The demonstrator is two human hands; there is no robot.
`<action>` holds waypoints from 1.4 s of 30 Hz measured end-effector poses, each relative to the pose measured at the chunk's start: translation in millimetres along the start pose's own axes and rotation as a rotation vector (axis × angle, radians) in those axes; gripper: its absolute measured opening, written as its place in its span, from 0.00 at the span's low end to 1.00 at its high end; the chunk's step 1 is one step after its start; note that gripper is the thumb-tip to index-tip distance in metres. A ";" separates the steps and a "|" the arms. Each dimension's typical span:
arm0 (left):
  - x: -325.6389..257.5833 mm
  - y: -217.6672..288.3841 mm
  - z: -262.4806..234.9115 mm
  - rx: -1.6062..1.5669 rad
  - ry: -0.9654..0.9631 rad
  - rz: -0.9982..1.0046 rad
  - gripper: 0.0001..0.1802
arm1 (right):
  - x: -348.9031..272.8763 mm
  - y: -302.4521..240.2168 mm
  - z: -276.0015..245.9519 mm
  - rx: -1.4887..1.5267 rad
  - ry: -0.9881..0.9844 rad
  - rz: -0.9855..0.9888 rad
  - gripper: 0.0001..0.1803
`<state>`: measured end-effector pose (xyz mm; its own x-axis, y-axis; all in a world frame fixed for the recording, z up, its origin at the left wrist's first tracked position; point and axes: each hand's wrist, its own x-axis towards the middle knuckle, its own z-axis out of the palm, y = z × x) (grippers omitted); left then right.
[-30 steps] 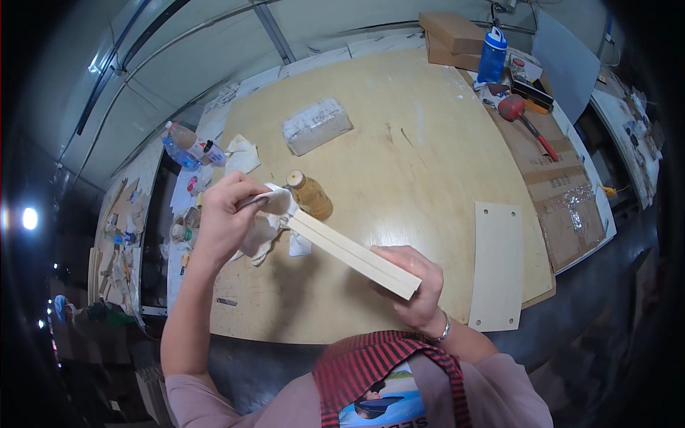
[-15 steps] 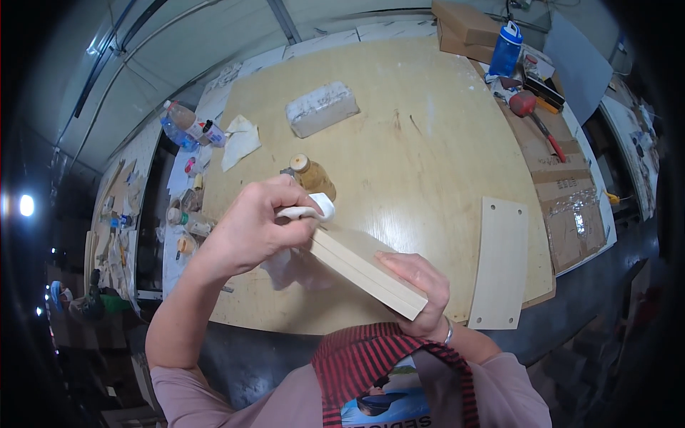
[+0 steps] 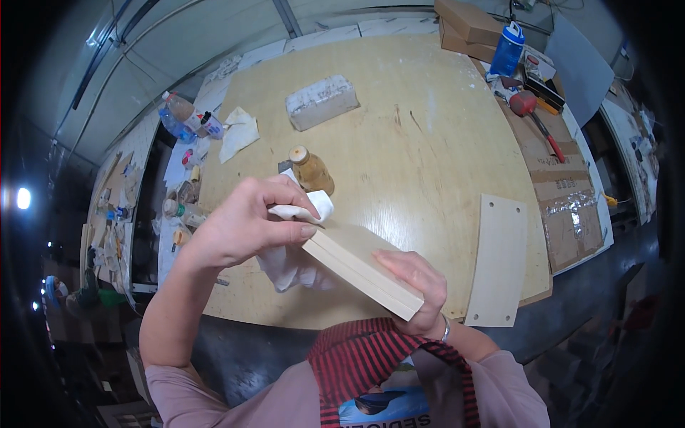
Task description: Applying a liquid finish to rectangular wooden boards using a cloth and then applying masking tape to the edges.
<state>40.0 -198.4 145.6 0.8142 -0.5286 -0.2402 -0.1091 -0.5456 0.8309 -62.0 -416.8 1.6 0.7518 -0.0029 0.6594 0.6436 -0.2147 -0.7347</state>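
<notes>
A pale wall (image 3: 214, 36) is rising beyond the wide wooden bench (image 3: 399, 157). Taped cardboard (image 3: 567, 203) is lying right, with a drilled panel (image 3: 497, 260) nearer. The right hand (image 3: 417, 285) is slanting a board (image 3: 357, 264) over the near side, fingers curled round its right end. A whitish block (image 3: 321, 103) is sitting far. An amber bottle (image 3: 312, 171) is standing just beyond the left hand (image 3: 250, 221), whose fingers are pinching a white cloth (image 3: 323, 205) at the board's left end.

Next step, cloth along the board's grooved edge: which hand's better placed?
Likely the left hand: it pinches the white cloth at the far end of the wooden board; the right hand grips its near end.
</notes>
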 end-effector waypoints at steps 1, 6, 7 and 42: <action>0.0 -1.1 -0.4 -0.010 0.026 0.022 0.10 | 0.3 0.9 -0.4 -0.007 0.004 -0.014 0.18; 6.6 9.8 22.8 0.153 0.510 0.340 0.19 | 6.5 13.5 -4.0 0.022 0.097 0.065 0.20; 2.1 18.9 39.0 0.254 0.517 0.481 0.20 | 10.8 13.9 -6.0 0.048 0.117 0.081 0.21; 30.1 2.4 76.3 0.876 0.515 0.669 0.23 | 23.0 21.3 -12.7 0.195 0.209 0.291 0.20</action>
<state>20.7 -265.1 102.1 0.5587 -0.6628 0.4986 -0.7805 -0.6235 0.0457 -32.8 -433.8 3.2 0.8743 -0.2385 0.4227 0.4382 0.0136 -0.8988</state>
